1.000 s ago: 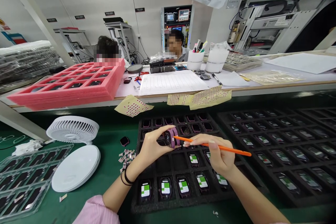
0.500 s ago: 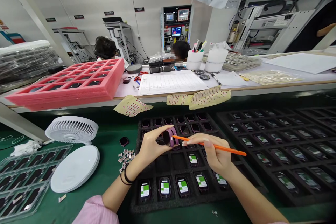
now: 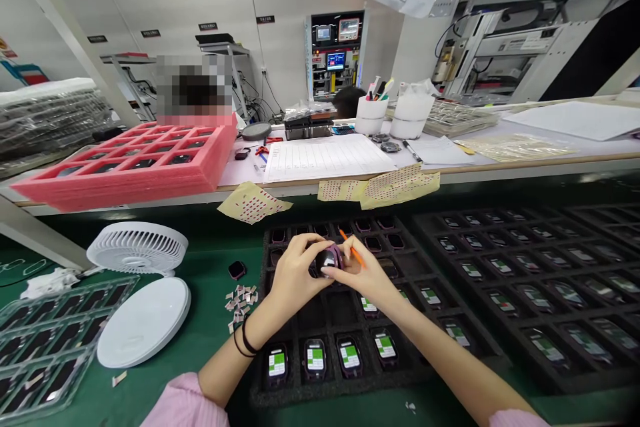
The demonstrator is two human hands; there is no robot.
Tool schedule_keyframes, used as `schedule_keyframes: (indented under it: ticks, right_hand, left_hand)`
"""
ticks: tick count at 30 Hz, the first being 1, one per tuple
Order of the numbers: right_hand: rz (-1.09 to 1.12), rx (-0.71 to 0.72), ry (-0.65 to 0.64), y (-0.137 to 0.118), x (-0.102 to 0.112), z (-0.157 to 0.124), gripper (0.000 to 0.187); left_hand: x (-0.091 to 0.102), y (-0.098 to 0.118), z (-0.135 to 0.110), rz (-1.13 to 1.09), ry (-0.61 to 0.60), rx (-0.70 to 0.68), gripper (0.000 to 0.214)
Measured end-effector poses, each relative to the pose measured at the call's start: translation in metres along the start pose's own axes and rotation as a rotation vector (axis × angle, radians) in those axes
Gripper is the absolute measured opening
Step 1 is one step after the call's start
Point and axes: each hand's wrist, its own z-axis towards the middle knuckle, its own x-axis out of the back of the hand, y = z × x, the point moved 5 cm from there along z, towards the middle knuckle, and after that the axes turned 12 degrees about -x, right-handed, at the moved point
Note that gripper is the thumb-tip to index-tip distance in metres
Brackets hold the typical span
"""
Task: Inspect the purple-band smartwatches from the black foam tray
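Note:
My left hand (image 3: pixel 300 273) and my right hand (image 3: pixel 363 273) meet above a black foam tray (image 3: pixel 320 392), both gripping a purple smartwatch (image 3: pixel 329 259). Fingers hide most of its body and strap. An orange stick (image 3: pixel 353 247) stays in my right hand, with its end poking up past my fingers. The tray's slots hold several watches (image 3: pixel 315 359) with green-and-white screen labels, and the slots under my hands are partly hidden.
To the right lies a second black foam tray (image 3: pixel 520 293) of watches. On the left are a white fan (image 3: pixel 137 247), a round white disc (image 3: pixel 143 322), clear plastic trays (image 3: pixel 45 340) and small label scraps (image 3: pixel 241 300). A bench with a pink foam tray (image 3: pixel 125 170) stands beyond.
My right hand has moved left onto the watch, and the orange stick has swung from pointing sideways to pointing up and away. The watch has turned, and both hands now close around it.

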Motion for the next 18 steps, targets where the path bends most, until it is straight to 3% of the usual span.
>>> schedule_keyframes:
  ticks: [8, 18]
  right_hand:
    - [0.129, -0.105, 0.017, -0.009, 0.009, -0.005, 0.051]
    - [0.155, -0.077, -0.017, -0.013, 0.009, -0.006, 0.049]
  left_hand:
    - [0.009, 0.008, 0.004, -0.16, 0.01, -0.062, 0.05]
    - [0.011, 0.017, 0.0, -0.124, 0.152, -0.309, 0.031]
